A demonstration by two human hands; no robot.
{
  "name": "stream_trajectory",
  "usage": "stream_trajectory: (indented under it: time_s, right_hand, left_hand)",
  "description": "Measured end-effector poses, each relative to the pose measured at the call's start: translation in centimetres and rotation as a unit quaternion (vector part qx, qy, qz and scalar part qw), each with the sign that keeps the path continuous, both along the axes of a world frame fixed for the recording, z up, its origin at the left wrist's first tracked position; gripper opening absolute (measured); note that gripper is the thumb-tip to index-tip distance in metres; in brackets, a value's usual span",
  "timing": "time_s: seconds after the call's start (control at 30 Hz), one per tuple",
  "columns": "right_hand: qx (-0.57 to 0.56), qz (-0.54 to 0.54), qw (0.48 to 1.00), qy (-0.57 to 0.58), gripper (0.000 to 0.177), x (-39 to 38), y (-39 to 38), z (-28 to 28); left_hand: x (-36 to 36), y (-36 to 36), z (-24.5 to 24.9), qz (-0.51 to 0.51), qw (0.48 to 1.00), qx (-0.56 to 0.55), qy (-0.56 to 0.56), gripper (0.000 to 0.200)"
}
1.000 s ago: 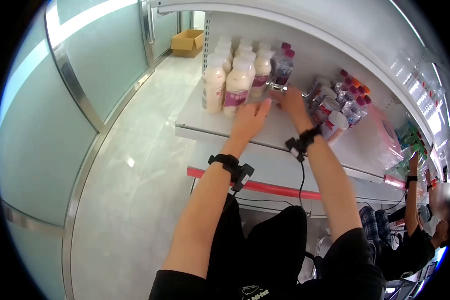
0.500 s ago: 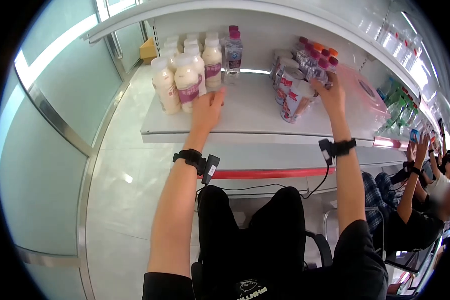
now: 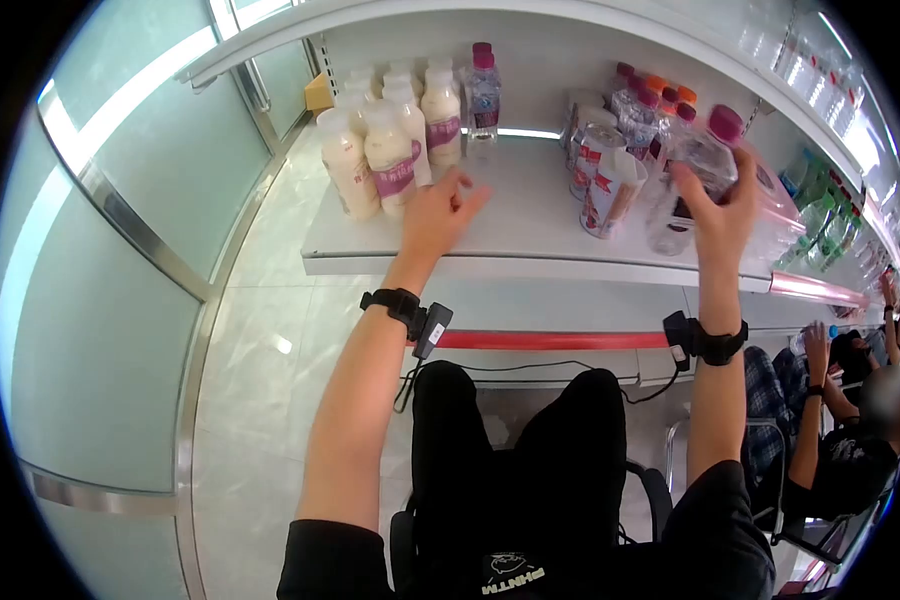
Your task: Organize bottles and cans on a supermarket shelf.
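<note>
"How was the right hand (image 3: 722,215) holding that clear, purple-capped bottle (image 3: 705,158)?"

"Fingers clamped round its sides, right of centre in the frame, probably for a steadier grip on a tilted bottle."

"And the left hand (image 3: 435,220)?"

"Nothing in it, thumb and fingers apart, just beside the white bottles (image 3: 388,165), bunched upright perhaps to save shelf (image 3: 530,220) room."

"Anything inside?"

"Those looked milky; the clear one's fill I couldn't tell."

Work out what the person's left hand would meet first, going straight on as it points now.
The left hand would probably first meet the clear, magenta-capped plastic bottle beside the cream-white plastic bottles, though depth is unclear here.
</note>
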State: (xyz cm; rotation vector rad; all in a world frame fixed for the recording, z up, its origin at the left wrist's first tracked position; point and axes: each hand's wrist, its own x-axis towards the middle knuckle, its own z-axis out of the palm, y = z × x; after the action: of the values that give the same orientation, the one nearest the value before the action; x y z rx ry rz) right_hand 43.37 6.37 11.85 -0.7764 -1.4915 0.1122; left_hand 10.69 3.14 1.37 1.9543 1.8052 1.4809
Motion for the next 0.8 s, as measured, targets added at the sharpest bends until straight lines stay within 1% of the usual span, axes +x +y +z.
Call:
stream_trajectory:
  time_s: [0.03,0.07,0.13,0.17,0.23,0.27,0.3,0.33,0.37,0.4,0.43,0.47,0.5,0.53,0.57,0.63,0.67,0.73,0.77,0.8]
  right_hand:
    - [-0.012,0.047,0.999,-0.008,0.070,-1.2,-0.5,-0.4]
    - [-0.019,0.096,0.995,-0.017,0.071,-2.6,-0.9,-0.5]
    - [-0.109,0.107,0.986,-0.064,0.073,-7.3,-3.8,0.0]
    - [-0.113,0.119,0.985,-0.060,0.073,-9.2,-3.3,-1.0]
    - [-0.117,0.132,0.983,-0.054,0.073,-12.5,0.1,-5.2]
    - [-0.154,0.197,0.968,-0.015,0.072,-13.9,2.1,-7.3]
    - [-0.191,0.263,0.946,0.024,0.071,-14.9,2.5,-7.6]
    - [-0.189,0.267,0.945,0.025,0.071,-15.1,3.0,-8.0]
    - [-0.205,0.245,0.947,-0.038,0.069,-14.8,3.4,-8.5]
    - [-0.220,0.221,0.945,-0.102,0.066,-14.5,3.6,-8.8]
    - [-0.221,0.224,0.944,-0.101,0.066,-14.3,4.0,-9.2]
    - [-0.226,0.253,0.936,-0.093,0.064,-14.1,4.6,-9.8]
    - [-0.232,0.281,0.927,-0.086,0.062,-13.8,4.8,-10.0]
    - [-0.235,0.279,0.927,-0.087,0.062,-13.6,5.1,-10.3]
    - [-0.221,0.283,0.928,-0.096,0.062,-13.4,5.4,-10.6]
    - [-0.206,0.284,0.930,-0.107,0.061,-13.0,5.0,-10.2]
    - [-0.201,0.277,0.932,-0.116,0.060,-12.5,4.3,-10.3]
    - [-0.199,0.271,0.933,-0.127,0.059,-11.8,2.1,-9.7]
    - [-0.207,0.254,0.932,-0.154,0.057,-11.4,1.1,-9.7]
    - [-0.218,0.237,0.929,-0.181,0.056,-11.1,0.3,-9.7]
  left_hand:
    - [0.4,-0.4,0.2,-0.017,0.998,0.016,0.066,0.043]
    - [0.7,-0.7,0.2,-0.018,0.997,0.016,0.068,0.043]
    - [0.9,-0.9,0.4,-0.056,0.989,0.059,0.125,0.049]
    - [1.3,-0.8,0.5,-0.057,0.988,0.062,0.129,0.049]
    - [1.8,-0.5,0.6,-0.039,0.972,0.182,0.143,0.049]
    - [1.6,-0.2,0.3,-0.037,0.972,0.183,0.146,0.049]
    - [1.4,-0.1,0.2,-0.044,0.977,0.158,0.135,0.053]
    - [1.0,0.1,0.0,-0.050,0.982,0.133,0.124,0.058]
    - [0.6,0.2,-0.1,-0.046,0.982,0.132,0.126,0.058]
    - [0.6,0.0,0.4,-0.052,0.994,0.056,0.083,0.057]
    - [0.5,-0.1,0.6,-0.057,0.997,-0.021,0.039,0.055]
    - [0.4,0.2,0.6,-0.056,0.997,-0.021,0.039,0.055]
    - [0.4,0.5,0.6,-0.074,0.996,-0.038,0.001,0.054]
    - [0.7,0.8,0.3,-0.094,0.993,-0.057,-0.038,0.053]
    - [0.8,1.0,0.0,-0.096,0.993,-0.059,-0.041,0.053]
    - [1.6,0.8,0.2,-0.141,0.982,-0.017,-0.128,0.054]
    - [1.9,0.4,0.2,-0.142,0.981,-0.017,-0.131,0.054]
    - [2.5,-0.8,0.1,-0.132,0.986,0.007,-0.099,0.055]
    - [2.8,-1.2,0.1,-0.131,0.986,0.005,-0.102,0.055]
    - [3.1,-1.7,-0.1,-0.135,0.985,0.037,-0.096,0.054]
